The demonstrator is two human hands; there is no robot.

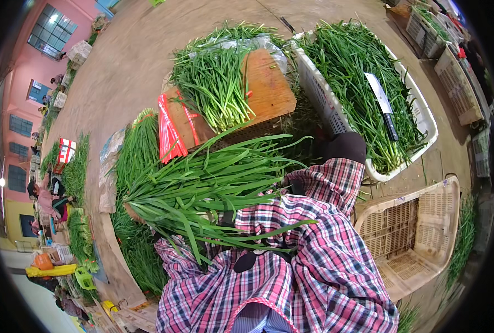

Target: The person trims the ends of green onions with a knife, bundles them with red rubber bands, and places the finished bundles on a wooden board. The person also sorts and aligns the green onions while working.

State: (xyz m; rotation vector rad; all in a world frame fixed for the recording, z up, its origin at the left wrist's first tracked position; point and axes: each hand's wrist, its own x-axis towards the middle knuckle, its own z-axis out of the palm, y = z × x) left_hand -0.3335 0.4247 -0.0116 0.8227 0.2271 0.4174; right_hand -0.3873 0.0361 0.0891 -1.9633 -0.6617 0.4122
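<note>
A loose bunch of long green leaves, apparently garlic chives point(205, 179), stretches across my lap, its cut ends to the left. My left hand point(133, 213) grips it near those ends, mostly covered by leaves. My right hand is out of view; its plaid sleeve point(259, 212) runs in under the leaves. Just ahead, a wooden board point(274, 89) carries a pile of chives point(220, 83). Red plastic ties point(170, 133) hang over the board's left edge, and more lie on it. A tied bundle of chives point(141, 133) rests left of the board.
At the right, a white plastic crate point(324, 91) is heaped with chives, and a cleaver point(381, 100) lies on top. Nearer stands a tilted beige crate point(397, 224). More bundles point(141, 258) lie by my left side. People point(49, 200) sit among greens along the far left.
</note>
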